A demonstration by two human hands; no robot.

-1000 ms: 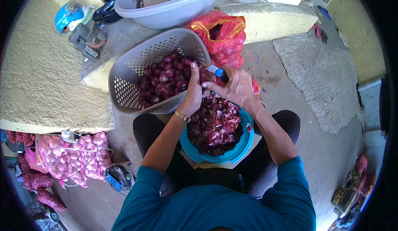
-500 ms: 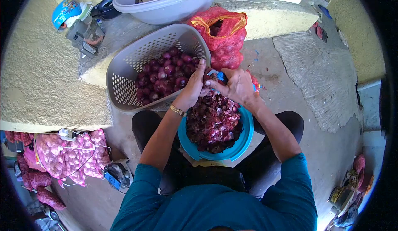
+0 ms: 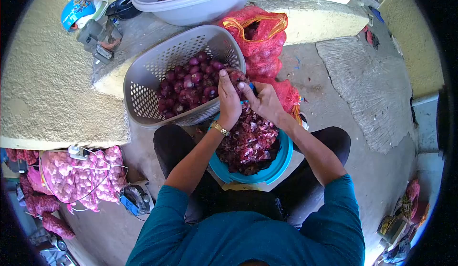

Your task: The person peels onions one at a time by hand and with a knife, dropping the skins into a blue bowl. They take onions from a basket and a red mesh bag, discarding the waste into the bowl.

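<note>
My left hand [image 3: 229, 101] and my right hand [image 3: 264, 102] meet above the far rim of a blue bowl [image 3: 279, 163] full of dry red onion skins [image 3: 248, 139]. Both hands hold one small red onion [image 3: 237, 77] between their fingertips, and a bit of a blue-handled tool shows between them. A grey perforated basket [image 3: 143, 91] tilts toward me on my left and holds several peeled red onions [image 3: 191, 87]. Just behind my hands stands a red mesh sack of onions [image 3: 260, 41].
A lilac basin [image 3: 191, 5] sits on the concrete ledge behind the basket, with a blue helmet-like object [image 3: 78, 10] to its left. Pink mesh bags of onions [image 3: 78, 177] and a small scale [image 3: 136, 199] lie on the floor at my left.
Both hands have drawn closer together and lifted slightly toward the basket's rim, turning the onion between the fingers. The view has shifted a little.
</note>
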